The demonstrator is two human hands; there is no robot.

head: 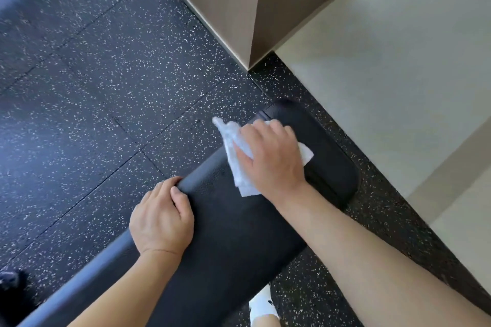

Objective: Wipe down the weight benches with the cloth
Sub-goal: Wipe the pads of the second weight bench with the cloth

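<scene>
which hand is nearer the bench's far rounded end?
Right. The right hand presses the cloth just short of that end; the left hand grips the bench edge nearer the person.

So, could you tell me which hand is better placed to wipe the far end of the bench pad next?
The right hand: it already presses the white cloth flat on the bench pad, close to the far end. The left hand grips the pad's near-left edge and holds no cloth.

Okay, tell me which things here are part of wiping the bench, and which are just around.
Part of the job:
white cloth, under the right hand
black bench pad, its edge held by the left hand

Just around:
speckled floor
wood-look column
white shoe
</scene>
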